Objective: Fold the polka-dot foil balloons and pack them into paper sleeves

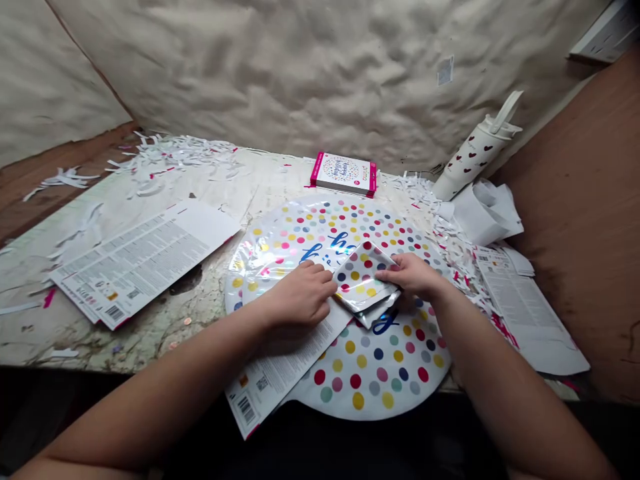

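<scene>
A folded foil balloon [367,273] with coloured dots lies over a large flat foil balloon [360,393] of the same pattern with blue lettering. My right hand [415,275] pinches the folded one at its right corner, thumb on top. Curled fingers of my left hand [305,293] meet its left edge; that thumb is hidden. Beneath my left hand and partly under the folded balloon is a printed card sleeve [285,373] with a barcode. Silvery layers show at the folded balloon's lower edge.
More printed card sleeves [150,260] lie at the left, and another printed sheet [530,307] at the right. At the back stands a pink-and-white box [345,173]. A tumbler with hearts [475,157] leans by the right wall, near crumpled paper [485,213]. Paper shreds [175,160] litter the table.
</scene>
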### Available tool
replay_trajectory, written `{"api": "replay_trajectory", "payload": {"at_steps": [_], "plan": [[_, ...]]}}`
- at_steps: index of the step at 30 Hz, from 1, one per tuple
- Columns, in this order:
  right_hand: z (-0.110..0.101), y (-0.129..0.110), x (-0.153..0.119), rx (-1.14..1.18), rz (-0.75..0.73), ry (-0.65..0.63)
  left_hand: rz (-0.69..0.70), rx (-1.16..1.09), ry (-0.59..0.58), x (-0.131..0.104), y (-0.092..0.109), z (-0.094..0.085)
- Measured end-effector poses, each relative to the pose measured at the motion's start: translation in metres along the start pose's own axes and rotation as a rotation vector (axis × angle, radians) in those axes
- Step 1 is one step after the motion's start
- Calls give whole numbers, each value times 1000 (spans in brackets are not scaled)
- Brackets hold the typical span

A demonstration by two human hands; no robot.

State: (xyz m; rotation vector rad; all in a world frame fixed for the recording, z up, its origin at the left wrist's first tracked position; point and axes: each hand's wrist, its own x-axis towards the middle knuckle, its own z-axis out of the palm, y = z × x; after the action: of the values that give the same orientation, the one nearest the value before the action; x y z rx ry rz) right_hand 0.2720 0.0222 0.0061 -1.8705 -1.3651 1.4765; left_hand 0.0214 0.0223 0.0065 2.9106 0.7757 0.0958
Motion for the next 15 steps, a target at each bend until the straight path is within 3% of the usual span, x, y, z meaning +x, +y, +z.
{"api": "replay_trajectory", "payload": {"at_steps": [8, 15], "plan": [[-9, -36, 21, -285, -53, -32, 15, -65, 16, 1, 7, -2], [18, -40, 20, -260, -101, -70, 129, -139, 78, 0, 9, -6]]}}
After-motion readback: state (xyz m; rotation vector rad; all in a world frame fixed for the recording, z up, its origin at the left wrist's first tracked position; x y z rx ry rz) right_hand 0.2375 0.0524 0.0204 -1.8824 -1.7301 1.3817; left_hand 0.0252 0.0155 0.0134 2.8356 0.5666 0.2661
